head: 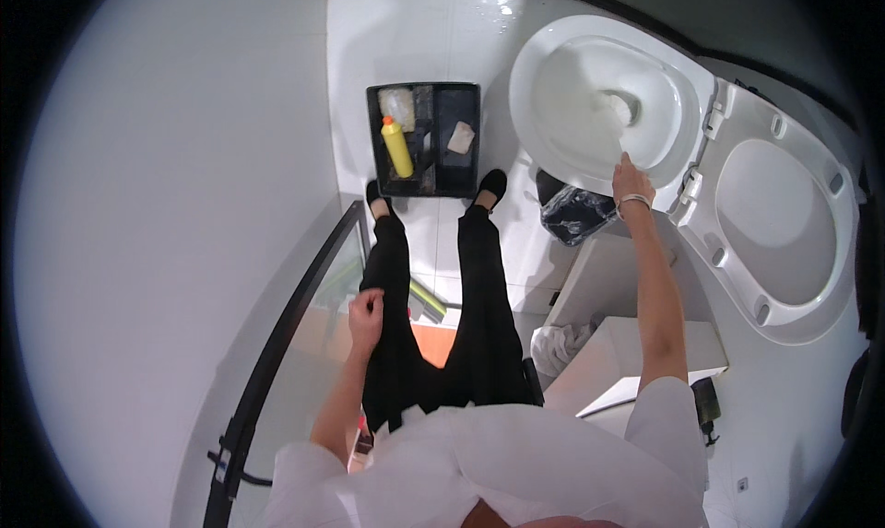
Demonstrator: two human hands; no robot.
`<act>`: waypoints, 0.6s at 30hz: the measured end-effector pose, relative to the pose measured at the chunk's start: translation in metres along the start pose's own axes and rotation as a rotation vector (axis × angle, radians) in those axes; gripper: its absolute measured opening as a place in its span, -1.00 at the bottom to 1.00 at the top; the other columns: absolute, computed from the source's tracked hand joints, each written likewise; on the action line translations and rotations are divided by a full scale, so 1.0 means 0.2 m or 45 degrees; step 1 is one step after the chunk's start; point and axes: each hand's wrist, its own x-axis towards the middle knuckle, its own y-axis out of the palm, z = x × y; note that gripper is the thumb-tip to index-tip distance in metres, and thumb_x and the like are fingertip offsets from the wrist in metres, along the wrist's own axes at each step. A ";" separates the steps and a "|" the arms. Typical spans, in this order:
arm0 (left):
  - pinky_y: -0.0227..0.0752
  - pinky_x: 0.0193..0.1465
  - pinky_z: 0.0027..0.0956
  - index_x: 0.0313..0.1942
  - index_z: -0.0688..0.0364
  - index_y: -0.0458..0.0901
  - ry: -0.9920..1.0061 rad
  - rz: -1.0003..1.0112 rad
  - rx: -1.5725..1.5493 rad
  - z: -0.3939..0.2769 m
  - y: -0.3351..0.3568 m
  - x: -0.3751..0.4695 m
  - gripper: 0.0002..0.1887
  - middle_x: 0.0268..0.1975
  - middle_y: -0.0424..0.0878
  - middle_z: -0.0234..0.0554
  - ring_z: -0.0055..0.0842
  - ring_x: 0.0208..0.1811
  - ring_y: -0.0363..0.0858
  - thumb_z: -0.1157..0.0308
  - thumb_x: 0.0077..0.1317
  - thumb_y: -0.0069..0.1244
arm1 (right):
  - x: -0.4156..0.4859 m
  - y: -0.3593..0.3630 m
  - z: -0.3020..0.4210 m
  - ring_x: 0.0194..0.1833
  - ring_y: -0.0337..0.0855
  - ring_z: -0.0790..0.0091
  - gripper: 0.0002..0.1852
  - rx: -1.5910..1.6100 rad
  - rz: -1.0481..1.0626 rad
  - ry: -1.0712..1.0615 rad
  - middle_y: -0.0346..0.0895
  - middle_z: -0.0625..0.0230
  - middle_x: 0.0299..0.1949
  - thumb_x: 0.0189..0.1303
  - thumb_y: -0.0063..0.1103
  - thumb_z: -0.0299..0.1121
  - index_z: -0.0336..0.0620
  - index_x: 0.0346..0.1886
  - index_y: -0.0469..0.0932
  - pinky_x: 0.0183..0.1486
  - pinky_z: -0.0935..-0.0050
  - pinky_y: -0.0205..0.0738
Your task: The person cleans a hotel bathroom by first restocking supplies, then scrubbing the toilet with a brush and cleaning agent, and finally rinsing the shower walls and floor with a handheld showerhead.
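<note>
My right hand [630,182] reaches over the near rim of a white toilet bowl [536,113], its fingers closed on the handle of a white toilet brush [619,110]. The brush's pale head is down at the bowl's drain, and its thin handle is hard to make out against the porcelain. The toilet seat and lid [774,217] are raised to the right. My left hand [366,314] hangs above my left thigh, fingers curled, with nothing visible in it.
A black divided tray [423,191] on the tiled floor holds a yellow bottle [397,148] with an orange cap and a pale sponge-like block [461,137]. A bag-lined black bin [577,213] stands beside the toilet. A white cabinet [664,341] is at right, a black-framed glass door [297,321] at left.
</note>
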 end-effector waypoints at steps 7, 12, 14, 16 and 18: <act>0.37 0.04 -0.12 -0.26 0.13 0.65 0.335 -0.024 0.393 -0.28 -0.15 0.34 -0.88 -0.05 0.62 -0.17 -0.16 0.01 0.52 0.42 0.18 0.05 | 0.16 -0.42 -0.30 0.06 0.57 0.00 -0.55 0.223 -0.296 0.217 0.60 0.03 -0.06 0.38 -0.23 0.05 0.10 0.12 0.54 0.10 0.16 0.45; 0.29 0.14 0.00 -0.24 0.06 0.66 0.356 0.040 0.607 -0.47 -0.35 0.63 -0.84 0.16 0.50 -0.20 -0.15 0.22 0.36 0.36 0.16 0.06 | 0.01 -0.20 -0.26 0.16 0.51 0.04 -0.49 0.061 -0.075 0.322 0.52 0.18 0.12 0.38 -0.39 0.06 0.13 0.15 0.50 0.14 -0.04 0.39; 0.27 0.19 -0.01 -0.22 0.04 0.66 0.430 0.098 0.588 -0.57 -0.40 0.85 -0.82 0.18 0.48 -0.18 -0.13 0.27 0.30 0.35 0.15 0.06 | -0.14 -0.31 -0.10 0.14 0.53 0.04 -0.50 0.192 -0.135 0.353 0.53 0.17 0.11 0.36 -0.33 0.08 0.16 0.19 0.48 0.13 -0.02 0.41; 0.27 0.20 -0.01 -0.19 0.04 0.65 0.461 0.205 0.689 -0.67 -0.47 1.11 -0.80 0.24 0.42 -0.15 -0.11 0.29 0.28 0.34 0.14 0.06 | -0.29 -0.48 0.12 0.12 0.54 0.03 -0.51 0.375 -0.379 0.311 0.54 0.18 0.10 0.35 -0.27 0.08 0.19 0.21 0.47 0.11 0.00 0.42; 0.26 0.22 0.01 -0.17 0.02 0.65 0.563 0.231 0.727 -0.73 -0.57 1.43 -0.78 0.29 0.37 -0.13 -0.08 0.30 0.26 0.33 0.14 0.07 | -0.38 -0.61 0.36 0.10 0.55 0.03 -0.53 0.372 -0.108 0.527 0.54 0.20 0.10 0.36 -0.24 0.07 0.20 0.20 0.48 0.10 0.03 0.43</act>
